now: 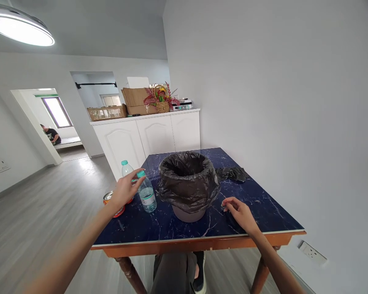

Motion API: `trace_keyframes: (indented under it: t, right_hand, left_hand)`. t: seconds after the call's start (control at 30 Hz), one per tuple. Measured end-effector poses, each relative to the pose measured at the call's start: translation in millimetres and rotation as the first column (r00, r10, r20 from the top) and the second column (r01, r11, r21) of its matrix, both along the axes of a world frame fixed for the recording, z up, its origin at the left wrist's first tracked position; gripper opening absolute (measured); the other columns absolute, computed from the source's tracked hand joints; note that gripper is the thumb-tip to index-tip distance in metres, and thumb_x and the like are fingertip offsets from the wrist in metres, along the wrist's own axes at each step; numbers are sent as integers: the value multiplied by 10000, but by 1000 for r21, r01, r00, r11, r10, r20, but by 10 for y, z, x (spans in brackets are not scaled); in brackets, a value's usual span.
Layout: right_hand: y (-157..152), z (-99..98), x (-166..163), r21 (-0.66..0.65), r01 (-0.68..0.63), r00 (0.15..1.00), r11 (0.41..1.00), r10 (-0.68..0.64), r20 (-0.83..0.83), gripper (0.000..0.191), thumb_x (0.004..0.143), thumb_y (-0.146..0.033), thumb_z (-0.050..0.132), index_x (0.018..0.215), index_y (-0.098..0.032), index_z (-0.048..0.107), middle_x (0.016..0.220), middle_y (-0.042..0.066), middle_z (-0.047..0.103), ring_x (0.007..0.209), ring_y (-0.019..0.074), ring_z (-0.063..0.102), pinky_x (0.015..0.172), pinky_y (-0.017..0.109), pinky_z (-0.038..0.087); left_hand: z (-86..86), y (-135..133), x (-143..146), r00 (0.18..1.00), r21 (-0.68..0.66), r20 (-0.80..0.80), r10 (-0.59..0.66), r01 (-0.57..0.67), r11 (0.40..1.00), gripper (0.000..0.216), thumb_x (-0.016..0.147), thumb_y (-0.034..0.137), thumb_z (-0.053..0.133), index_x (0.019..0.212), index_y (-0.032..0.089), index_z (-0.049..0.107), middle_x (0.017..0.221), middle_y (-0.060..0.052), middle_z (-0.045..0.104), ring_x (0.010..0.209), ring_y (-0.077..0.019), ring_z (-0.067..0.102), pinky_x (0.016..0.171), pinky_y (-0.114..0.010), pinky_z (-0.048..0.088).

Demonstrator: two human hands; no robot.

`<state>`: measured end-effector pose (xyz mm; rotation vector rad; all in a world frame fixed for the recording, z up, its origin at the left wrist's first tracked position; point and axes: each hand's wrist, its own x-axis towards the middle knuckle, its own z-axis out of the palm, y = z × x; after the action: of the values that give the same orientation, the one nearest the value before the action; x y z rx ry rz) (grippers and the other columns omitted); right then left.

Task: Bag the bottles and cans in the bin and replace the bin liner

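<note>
My left hand [126,188] has its thumb and fingers around the teal cap of a clear plastic water bottle [147,197], which stands upright and partly filled. Behind my left hand is a second teal-capped bottle [126,168], and a drink can [108,197] with an orange-red side is partly hidden by my wrist. A bin [189,214] lined with a black plastic bag [188,192] stands upright in the middle of the table, its mouth open. To the right of the bin, my right hand [239,213] rests low over the tabletop, fingers loosely bent and apart, holding nothing I can see.
The dark blue marbled table [184,232] has a wooden edge. Crumpled black plastic [233,174] lies behind the bin, near the wall. A small dark object [120,225] is at the front left. Beyond, boxes and a flower basket [162,107] top a white cabinet; a person [50,134] sits in a far room.
</note>
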<state>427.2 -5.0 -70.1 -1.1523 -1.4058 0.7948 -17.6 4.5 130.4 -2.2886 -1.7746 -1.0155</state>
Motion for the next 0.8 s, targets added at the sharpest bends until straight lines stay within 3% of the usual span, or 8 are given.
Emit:
trace_keyframes:
  t: [0.2,0.4,0.6,0.8]
  right_hand:
    - [-6,-7,11,-5,-3,1000,1000,3,11,301,882,-527,593,905,-247,702,886,45,787,752,226,742,783,355,569]
    - [0,-31,17,-13,-9,1000,1000,9,23,290,898,-508,586,931,-243,700,904,43,782,770,220,735,805,349,563]
    - [14,-69,37,-17,-9,999,1000,9,32,293,907,-507,590,943,-240,705,921,50,788,775,221,734,801,343,562]
    - [29,-118,58,-19,-13,999,1000,14,38,275,921,-492,595,955,-246,712,933,39,788,779,214,739,795,331,555]
  left_hand:
    - [-178,-11,25,997,15,70,-16,15,1000,654,971,743,513,1416,269,589,1107,-64,813,1041,-293,800,907,-405,660]
    - [-312,-34,20,998,34,55,-26,24,999,793,901,723,660,1539,294,466,1161,-72,795,1107,-315,779,942,-435,649]
    - [-339,-42,29,999,16,35,-32,32,999,818,903,708,666,1564,302,407,1215,-81,779,1121,-329,772,937,-460,639]
    - [-318,-47,57,1000,8,9,-25,25,1000,842,920,735,615,1576,263,380,1136,-105,791,1074,-358,780,853,-472,645]
